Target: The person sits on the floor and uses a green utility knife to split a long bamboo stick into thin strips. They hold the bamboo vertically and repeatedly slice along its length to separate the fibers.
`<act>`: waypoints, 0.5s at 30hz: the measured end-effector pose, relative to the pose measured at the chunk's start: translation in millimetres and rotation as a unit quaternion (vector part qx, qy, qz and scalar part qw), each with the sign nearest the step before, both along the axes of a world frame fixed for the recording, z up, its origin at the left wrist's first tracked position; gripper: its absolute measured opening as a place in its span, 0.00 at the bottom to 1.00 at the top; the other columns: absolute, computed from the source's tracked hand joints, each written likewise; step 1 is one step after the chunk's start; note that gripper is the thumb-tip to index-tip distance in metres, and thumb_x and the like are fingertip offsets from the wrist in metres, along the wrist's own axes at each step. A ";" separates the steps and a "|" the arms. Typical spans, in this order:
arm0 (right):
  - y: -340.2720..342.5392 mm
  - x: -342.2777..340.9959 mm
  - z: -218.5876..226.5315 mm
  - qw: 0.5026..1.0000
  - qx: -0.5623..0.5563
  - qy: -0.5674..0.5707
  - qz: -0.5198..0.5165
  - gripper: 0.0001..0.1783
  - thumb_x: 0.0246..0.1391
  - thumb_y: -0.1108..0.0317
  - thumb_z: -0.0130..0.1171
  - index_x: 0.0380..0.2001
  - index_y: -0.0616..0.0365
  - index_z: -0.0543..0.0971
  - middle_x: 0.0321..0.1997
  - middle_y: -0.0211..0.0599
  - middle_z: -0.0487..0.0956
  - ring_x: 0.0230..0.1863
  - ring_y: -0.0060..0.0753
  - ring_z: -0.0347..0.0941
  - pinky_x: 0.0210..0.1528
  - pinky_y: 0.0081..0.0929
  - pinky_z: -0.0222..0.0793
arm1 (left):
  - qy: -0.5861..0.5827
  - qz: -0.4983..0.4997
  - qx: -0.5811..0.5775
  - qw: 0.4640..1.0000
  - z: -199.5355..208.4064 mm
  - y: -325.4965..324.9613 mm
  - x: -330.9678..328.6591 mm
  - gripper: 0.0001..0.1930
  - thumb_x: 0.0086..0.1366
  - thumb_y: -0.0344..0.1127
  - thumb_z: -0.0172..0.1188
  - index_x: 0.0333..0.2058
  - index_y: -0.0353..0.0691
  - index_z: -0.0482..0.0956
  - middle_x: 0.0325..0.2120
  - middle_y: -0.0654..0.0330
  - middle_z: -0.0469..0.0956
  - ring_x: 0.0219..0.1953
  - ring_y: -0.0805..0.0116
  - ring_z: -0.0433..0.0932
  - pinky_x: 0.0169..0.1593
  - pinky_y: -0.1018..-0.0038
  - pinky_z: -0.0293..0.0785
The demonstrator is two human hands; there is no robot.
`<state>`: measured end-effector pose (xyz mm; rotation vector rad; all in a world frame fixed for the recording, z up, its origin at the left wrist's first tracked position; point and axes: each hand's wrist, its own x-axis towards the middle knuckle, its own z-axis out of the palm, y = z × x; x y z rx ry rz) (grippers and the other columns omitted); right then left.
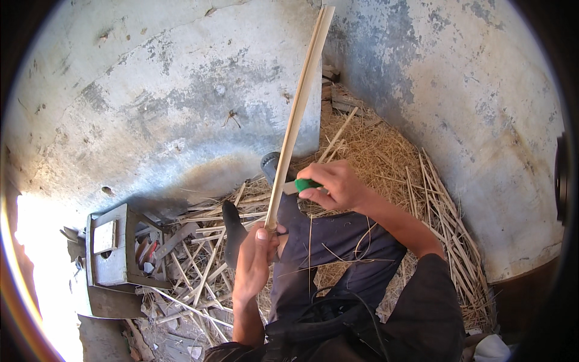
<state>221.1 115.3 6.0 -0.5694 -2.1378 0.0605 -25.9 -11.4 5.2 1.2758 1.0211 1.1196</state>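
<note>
Left hand, centre of frame, fist closed round the lower end of a long pale cane strip that runs up to the top edge. Right hand, just right of the strip, fingers curled tight on a green-handled knife, blade end meeting the strip. Dark-trousered legs below; straw litter right, grey wooden box lower left.

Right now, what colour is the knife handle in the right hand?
Green handle, seen best in the head view.
</note>
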 end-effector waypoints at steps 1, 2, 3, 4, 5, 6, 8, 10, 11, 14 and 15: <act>-2.1 -2.8 -0.8 1.000 0.006 -0.006 0.007 0.17 0.63 0.53 0.69 0.40 0.56 0.82 0.29 0.33 0.83 0.23 0.34 0.81 0.24 0.31 0.74 | 0.002 0.002 0.002 1.000 1.2 -0.3 1.4 0.29 0.86 0.54 0.39 0.51 0.30 0.77 0.25 0.75 0.61 0.25 0.85 0.55 0.28 0.82 0.52; -4.3 -5.6 -1.1 1.000 0.012 -0.012 0.015 0.16 0.63 0.54 0.70 0.41 0.56 0.82 0.29 0.32 0.83 0.23 0.34 0.81 0.24 0.31 0.74 | -0.002 0.001 0.003 1.000 -0.4 -0.1 1.2 0.29 0.86 0.54 0.39 0.51 0.30 0.77 0.25 0.74 0.62 0.25 0.85 0.56 0.28 0.82 0.53; -6.4 -7.2 -0.9 0.999 0.018 -0.018 0.022 0.16 0.62 0.54 0.71 0.41 0.56 0.82 0.29 0.31 0.83 0.23 0.34 0.81 0.24 0.31 0.74 | -0.006 0.000 0.005 1.000 -3.5 0.6 0.8 0.29 0.86 0.54 0.39 0.50 0.31 0.77 0.25 0.74 0.62 0.25 0.85 0.56 0.28 0.81 0.53; -10.2 -7.1 3.0 0.999 0.012 -0.040 0.019 0.16 0.62 0.54 0.71 0.40 0.56 0.82 0.29 0.31 0.83 0.24 0.35 0.82 0.24 0.30 0.75 | -0.010 -0.001 0.006 1.000 -5.1 0.9 0.5 0.28 0.86 0.54 0.39 0.50 0.31 0.76 0.25 0.74 0.63 0.25 0.85 0.56 0.28 0.81 0.54; -10.2 -8.0 1.7 0.999 0.018 -0.034 0.025 0.17 0.62 0.54 0.71 0.40 0.56 0.82 0.29 0.31 0.83 0.24 0.34 0.82 0.24 0.30 0.75 | -0.004 -0.001 0.008 1.000 -4.7 1.0 1.1 0.28 0.86 0.55 0.39 0.50 0.32 0.76 0.25 0.73 0.64 0.25 0.84 0.57 0.28 0.81 0.54; -9.2 -10.1 -0.4 0.999 0.024 -0.028 0.032 0.17 0.62 0.53 0.71 0.41 0.56 0.82 0.29 0.31 0.83 0.24 0.34 0.82 0.24 0.30 0.75 | 0.001 -0.002 0.009 1.000 -3.9 1.2 1.9 0.28 0.86 0.55 0.39 0.50 0.33 0.75 0.26 0.72 0.65 0.25 0.84 0.57 0.28 0.80 0.55; -9.1 -11.5 -2.3 0.998 0.033 -0.024 0.042 0.18 0.61 0.53 0.71 0.41 0.56 0.83 0.29 0.30 0.83 0.24 0.34 0.82 0.24 0.30 0.75 | 0.006 -0.006 0.010 1.000 -3.5 1.5 2.4 0.27 0.86 0.55 0.38 0.50 0.34 0.75 0.26 0.71 0.66 0.25 0.83 0.58 0.29 0.80 0.56; -9.9 -12.0 -3.1 0.998 0.040 -0.029 0.047 0.19 0.60 0.52 0.72 0.41 0.56 0.83 0.29 0.30 0.83 0.24 0.33 0.82 0.24 0.30 0.76 | 0.004 -0.010 0.010 1.000 -3.8 1.6 2.4 0.26 0.86 0.55 0.38 0.50 0.35 0.74 0.26 0.70 0.68 0.25 0.83 0.59 0.29 0.80 0.57; -10.8 -12.7 -3.4 0.998 0.042 -0.031 0.046 0.19 0.59 0.52 0.73 0.41 0.56 0.83 0.29 0.30 0.83 0.24 0.33 0.82 0.24 0.30 0.76 | 0.006 -0.009 0.012 1.000 -3.8 1.8 2.9 0.26 0.86 0.54 0.38 0.50 0.35 0.74 0.26 0.70 0.67 0.26 0.83 0.59 0.29 0.80 0.57; -13.8 -15.5 -4.4 0.997 0.047 -0.041 0.041 0.19 0.58 0.52 0.73 0.42 0.55 0.84 0.29 0.29 0.84 0.24 0.32 0.82 0.25 0.30 0.76 | 0.005 -0.004 0.022 1.000 -3.0 2.8 6.5 0.24 0.86 0.52 0.38 0.49 0.35 0.73 0.26 0.70 0.66 0.26 0.82 0.60 0.30 0.80 0.58; -14.4 -16.4 -4.9 0.997 0.047 -0.045 0.038 0.20 0.58 0.51 0.73 0.42 0.55 0.84 0.29 0.29 0.84 0.24 0.32 0.82 0.25 0.30 0.76 | 0.001 0.000 0.029 1.000 -2.3 3.3 8.3 0.23 0.86 0.51 0.38 0.48 0.36 0.73 0.26 0.70 0.66 0.26 0.82 0.60 0.30 0.79 0.59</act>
